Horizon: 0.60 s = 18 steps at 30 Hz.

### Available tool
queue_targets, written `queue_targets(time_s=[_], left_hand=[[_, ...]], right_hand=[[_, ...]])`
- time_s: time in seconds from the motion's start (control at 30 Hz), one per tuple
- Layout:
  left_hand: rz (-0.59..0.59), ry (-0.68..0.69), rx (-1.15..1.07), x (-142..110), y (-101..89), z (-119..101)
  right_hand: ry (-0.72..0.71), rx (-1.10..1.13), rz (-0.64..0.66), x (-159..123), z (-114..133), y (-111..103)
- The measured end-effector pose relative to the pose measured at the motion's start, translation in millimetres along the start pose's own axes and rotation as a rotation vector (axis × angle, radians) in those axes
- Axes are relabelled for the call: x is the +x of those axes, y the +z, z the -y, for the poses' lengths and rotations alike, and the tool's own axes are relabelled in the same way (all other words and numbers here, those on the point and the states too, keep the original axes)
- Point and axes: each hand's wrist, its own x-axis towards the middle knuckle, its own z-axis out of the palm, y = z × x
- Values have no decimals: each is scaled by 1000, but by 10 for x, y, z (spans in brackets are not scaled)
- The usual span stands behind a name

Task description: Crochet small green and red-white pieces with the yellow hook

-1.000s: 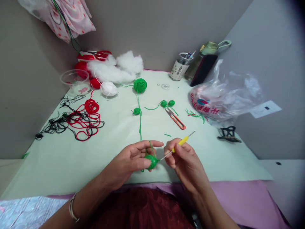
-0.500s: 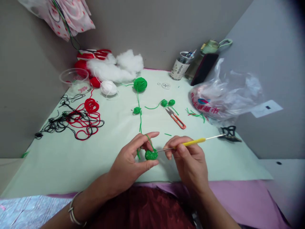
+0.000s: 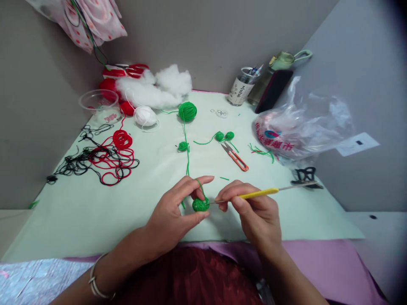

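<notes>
Between thumb and fingers, my left hand (image 3: 176, 207) pinches a small green crocheted piece (image 3: 200, 205). Green yarn runs over its raised index finger and back toward the green yarn ball (image 3: 187, 111). My right hand (image 3: 254, 212) grips a crochet hook (image 3: 260, 193) by its yellow handle, fingers closed round it. The hook's metal tip meets the right side of the crocheted piece; whether it is inside a stitch is too small to tell. Beyond my hands lie orange-handled thread snips (image 3: 235, 156) and two small green crocheted balls (image 3: 224, 136).
Tangled black and red yarn (image 3: 104, 163) covers the left of the table. White stuffing (image 3: 152, 91) and a white yarn ball (image 3: 145, 116) sit behind it. At right are a plastic bag (image 3: 295, 131), a phone (image 3: 274, 91), a pen cup (image 3: 241, 89) and a black hair clip (image 3: 305, 176).
My right hand has shifted slightly right and down, and the hook's rear end now sits lower and further right. My left hand keeps hold of the crocheted piece, almost still.
</notes>
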Motion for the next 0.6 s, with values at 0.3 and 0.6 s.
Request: queue_targets(time_s=[0.3,0.6], left_hand=[[-27,65,143,25,-16,-37],[-155,11,-12,-23,109,34]], right_hand=[[-183,-287,101,-13,82,24],[-456,-693,69,-156,4,80]])
